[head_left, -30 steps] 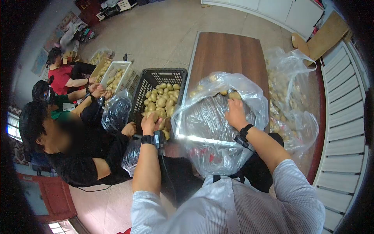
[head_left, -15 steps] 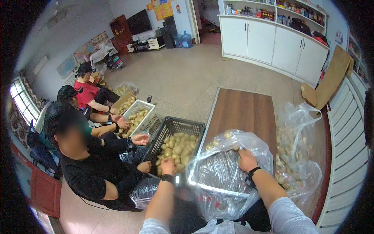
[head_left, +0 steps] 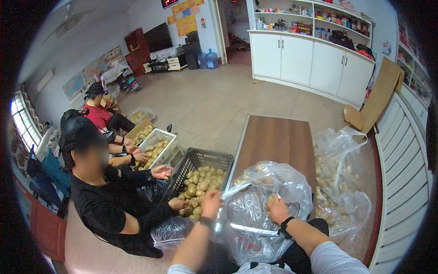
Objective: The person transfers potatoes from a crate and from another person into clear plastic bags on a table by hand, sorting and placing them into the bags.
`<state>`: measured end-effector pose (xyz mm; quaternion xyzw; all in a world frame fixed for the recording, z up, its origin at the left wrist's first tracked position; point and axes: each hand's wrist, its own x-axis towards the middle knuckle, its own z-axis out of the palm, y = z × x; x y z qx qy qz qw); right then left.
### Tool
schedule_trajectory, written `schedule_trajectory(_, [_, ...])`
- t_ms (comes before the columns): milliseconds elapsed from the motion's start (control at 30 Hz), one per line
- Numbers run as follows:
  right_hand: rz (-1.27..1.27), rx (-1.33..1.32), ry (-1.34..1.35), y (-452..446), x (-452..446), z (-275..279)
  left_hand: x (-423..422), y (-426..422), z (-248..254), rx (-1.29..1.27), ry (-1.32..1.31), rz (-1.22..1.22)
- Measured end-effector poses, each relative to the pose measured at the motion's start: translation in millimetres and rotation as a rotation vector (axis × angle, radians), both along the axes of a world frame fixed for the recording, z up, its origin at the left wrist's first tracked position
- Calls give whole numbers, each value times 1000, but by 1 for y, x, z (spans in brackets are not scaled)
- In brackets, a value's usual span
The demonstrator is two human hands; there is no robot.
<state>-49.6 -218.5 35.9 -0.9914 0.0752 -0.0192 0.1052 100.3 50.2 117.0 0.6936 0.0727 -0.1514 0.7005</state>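
Note:
A clear plastic bag lies spread in front of me at the near end of a brown table, with a few potatoes inside its far part. My left hand is closed at the bag's left edge, fingers pinching the film, beside the black crate. Over the bag's opening, my right hand has its fingers curled round a potato, mostly covered by the fingers. The black crate to the left holds many potatoes. A co-worker's hand reaches in at its near side.
The wooden table extends away from me. Filled clear bags stand on the floor to its right. On the left, co-workers sit along a white crate and other potato containers. White cabinets line the far wall.
My left hand has moved from above the crate's potatoes to the bag's left edge. My right hand has come nearer to me over the bag. The view has shifted slightly.

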Motion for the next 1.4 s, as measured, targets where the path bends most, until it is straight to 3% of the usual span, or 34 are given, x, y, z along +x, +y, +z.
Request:
schedule_trajectory(67, [17, 0, 2, 6, -3, 3, -11, -10, 0, -74, 55, -155])
schedule_trajectory(233, [95, 79, 38, 14, -5, 1, -42, -36, 10, 32, 122, -403])
schedule_trajectory(467, [156, 32, -246, 31, 4, 45, -41, -41, -15, 32, 147, -481])
schedule_trajectory(533, [101, 245, -57, 42, 10, 70, -40, -41, -15, 63, 150, -520])
schedule_trajectory(567, [99, 247, -56, 46, 12, 63, -39, -41, -18, 64, 152, -522])
schedule_trajectory(633, [113, 575, -105, 56, 19, 51, -38, -43, -22, 83, 134, -530])
schedule_trajectory(767, [132, 608, -110, 75, 21, 58, -39, -47, -23, 191, 112, -568])
schedule_trajectory(833, [157, 736, -169, 81, 20, 61, -37, -47, -29, 29, 183, -614])
schedule_trajectory(1167, [103, 756, -106, 85, 20, 75, -35, -42, -26, -47, 170, -746])
schedule_trajectory(1367, [90, 741, -116, 82, 19, 71, -32, -37, -18, 25, 150, -576])
schedule_trajectory(1400, [120, 599, -221, 78, 19, 66, -32, -36, -11, 15, 122, -524])
